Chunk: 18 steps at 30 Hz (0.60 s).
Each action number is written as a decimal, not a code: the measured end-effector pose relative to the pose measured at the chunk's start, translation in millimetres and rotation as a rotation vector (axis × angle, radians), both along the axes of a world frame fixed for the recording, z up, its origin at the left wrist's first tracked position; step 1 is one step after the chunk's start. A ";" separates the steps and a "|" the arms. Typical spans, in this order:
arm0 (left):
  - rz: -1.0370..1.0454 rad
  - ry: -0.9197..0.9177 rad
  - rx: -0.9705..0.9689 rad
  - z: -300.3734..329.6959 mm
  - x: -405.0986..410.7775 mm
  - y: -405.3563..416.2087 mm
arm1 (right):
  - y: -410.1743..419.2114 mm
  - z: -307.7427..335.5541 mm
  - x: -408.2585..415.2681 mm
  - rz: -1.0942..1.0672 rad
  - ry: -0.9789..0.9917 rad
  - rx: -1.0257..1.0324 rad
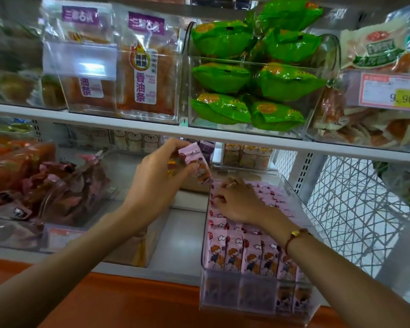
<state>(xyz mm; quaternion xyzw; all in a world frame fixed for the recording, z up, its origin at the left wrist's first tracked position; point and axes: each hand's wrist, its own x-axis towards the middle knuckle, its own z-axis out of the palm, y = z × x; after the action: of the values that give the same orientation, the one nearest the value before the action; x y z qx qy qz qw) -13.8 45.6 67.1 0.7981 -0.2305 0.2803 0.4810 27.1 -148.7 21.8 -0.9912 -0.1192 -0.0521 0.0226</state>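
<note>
Stocking the clear bin (304, 210) on the lower shelf (175, 242), we hold a small bunch of pink snack packets (194, 157) pinched in the left grip (156, 176), just above the bin's back left corner. The right grip (239, 202) lies spread and loose on the packed rows (246, 254), grasping nothing. These packets look light, soft and crinkly, with slick film, so we judge a gentle pinch across the flat middle safest, sparing the contents.
</note>
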 end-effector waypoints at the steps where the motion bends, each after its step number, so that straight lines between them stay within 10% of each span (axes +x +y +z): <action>1: -0.013 0.003 0.006 0.5 2.7 -0.6 | -1.4 1.2 -3.9 0.019 -0.019 0.029; 18: -0.183 0.041 0.114 3.4 25.9 -25.6 | -20.6 -21.1 -57.3 0.137 -0.037 0.359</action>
<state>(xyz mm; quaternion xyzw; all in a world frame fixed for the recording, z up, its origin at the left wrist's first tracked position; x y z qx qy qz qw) 12.1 20.0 70.5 0.8053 -0.3082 0.2053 0.4630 -30.2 -169.3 0.7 -0.9597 -0.1756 -0.0893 0.2002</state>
